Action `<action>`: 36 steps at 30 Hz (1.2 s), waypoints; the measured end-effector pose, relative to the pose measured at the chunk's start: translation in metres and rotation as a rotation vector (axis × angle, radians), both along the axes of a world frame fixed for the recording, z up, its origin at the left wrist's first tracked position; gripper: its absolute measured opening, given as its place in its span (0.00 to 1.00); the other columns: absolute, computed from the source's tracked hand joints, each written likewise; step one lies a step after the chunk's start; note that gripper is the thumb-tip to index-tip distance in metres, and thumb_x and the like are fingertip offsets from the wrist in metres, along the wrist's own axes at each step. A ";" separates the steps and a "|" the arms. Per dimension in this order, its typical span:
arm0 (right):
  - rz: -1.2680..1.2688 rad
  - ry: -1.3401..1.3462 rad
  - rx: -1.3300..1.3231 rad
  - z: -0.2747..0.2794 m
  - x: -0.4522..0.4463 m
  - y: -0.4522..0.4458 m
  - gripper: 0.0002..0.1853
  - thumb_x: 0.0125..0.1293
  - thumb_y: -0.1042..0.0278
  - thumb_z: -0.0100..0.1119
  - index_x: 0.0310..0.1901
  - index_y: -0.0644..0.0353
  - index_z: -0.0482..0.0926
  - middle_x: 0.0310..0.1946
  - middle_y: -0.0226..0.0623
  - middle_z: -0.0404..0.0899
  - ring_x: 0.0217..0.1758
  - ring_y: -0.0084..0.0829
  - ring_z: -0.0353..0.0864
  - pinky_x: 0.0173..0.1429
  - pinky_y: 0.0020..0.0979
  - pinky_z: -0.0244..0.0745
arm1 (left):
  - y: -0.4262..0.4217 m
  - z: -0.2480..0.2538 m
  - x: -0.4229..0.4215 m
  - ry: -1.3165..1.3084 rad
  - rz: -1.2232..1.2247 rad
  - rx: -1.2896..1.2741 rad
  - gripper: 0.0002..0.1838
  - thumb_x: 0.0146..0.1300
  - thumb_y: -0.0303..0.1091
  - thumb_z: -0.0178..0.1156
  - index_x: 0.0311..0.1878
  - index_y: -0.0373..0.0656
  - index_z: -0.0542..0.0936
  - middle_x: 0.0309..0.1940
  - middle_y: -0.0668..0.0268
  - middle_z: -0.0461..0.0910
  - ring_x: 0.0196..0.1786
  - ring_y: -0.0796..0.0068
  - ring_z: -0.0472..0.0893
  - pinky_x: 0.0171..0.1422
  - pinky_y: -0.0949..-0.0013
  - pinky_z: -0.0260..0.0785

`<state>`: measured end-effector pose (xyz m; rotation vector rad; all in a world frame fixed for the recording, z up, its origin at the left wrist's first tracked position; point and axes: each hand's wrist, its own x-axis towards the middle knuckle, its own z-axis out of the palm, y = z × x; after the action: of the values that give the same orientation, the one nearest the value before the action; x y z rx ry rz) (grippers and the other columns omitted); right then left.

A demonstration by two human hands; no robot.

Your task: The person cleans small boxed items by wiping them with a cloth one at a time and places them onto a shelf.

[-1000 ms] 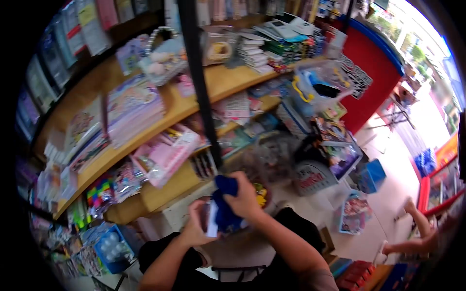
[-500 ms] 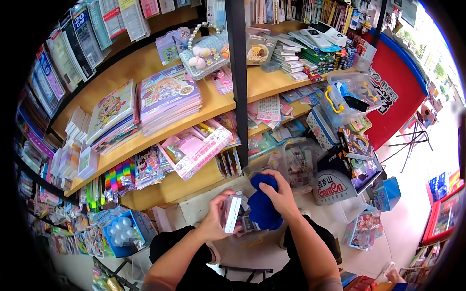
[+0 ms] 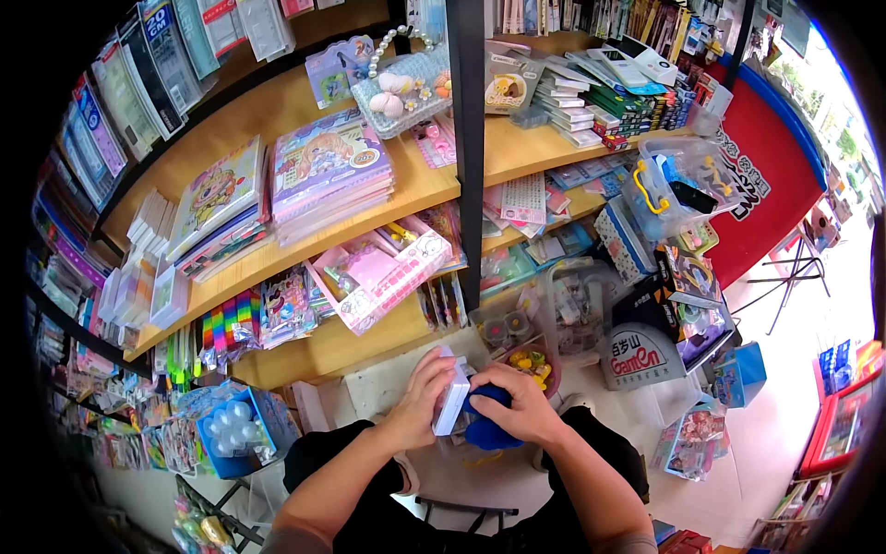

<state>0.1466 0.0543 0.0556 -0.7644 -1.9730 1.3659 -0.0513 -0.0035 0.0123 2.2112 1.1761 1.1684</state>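
Left hand: my left hand (image 3: 417, 404) has its fingers clamped on the white box (image 3: 451, 404), thumb side toward me.
Right hand: my right hand (image 3: 519, 403) has its fingers curled onto the blue cloth (image 3: 491, 430).
White box position: between my hands, above the gap between my knees, tilted.
Cloth position: just beside the box, on its right; I cannot tell whether the two touch.
Bowl: a pink bowl (image 3: 556, 379) with yellow pieces (image 3: 529, 363) sits just beyond my right hand.
Shelf: the wooden shelf (image 3: 420, 196) stands ahead, stacked with booklets (image 3: 330, 166).
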 end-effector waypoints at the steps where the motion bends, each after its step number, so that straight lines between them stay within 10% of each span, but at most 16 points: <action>1: -0.018 -0.015 0.032 0.000 -0.001 -0.001 0.10 0.55 0.69 0.62 0.38 0.60 0.77 0.34 0.40 0.75 0.39 0.39 0.77 0.46 0.32 0.71 | 0.000 -0.001 0.000 0.009 0.000 0.015 0.45 0.37 0.18 0.67 0.62 0.45 0.58 0.63 0.51 0.57 0.69 0.41 0.54 0.70 0.48 0.53; 36: -0.181 -0.134 0.328 0.002 0.006 -0.011 0.10 0.50 0.64 0.65 0.34 0.59 0.82 0.34 0.38 0.79 0.32 0.41 0.80 0.36 0.33 0.76 | -0.003 -0.003 0.009 0.081 -0.062 0.081 0.41 0.38 0.13 0.63 0.59 0.45 0.59 0.58 0.52 0.60 0.65 0.40 0.59 0.66 0.47 0.59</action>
<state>0.1527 0.0436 0.0574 -0.8697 -2.1023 0.8772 -0.0427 -0.0065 0.0097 2.3583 1.1010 1.1306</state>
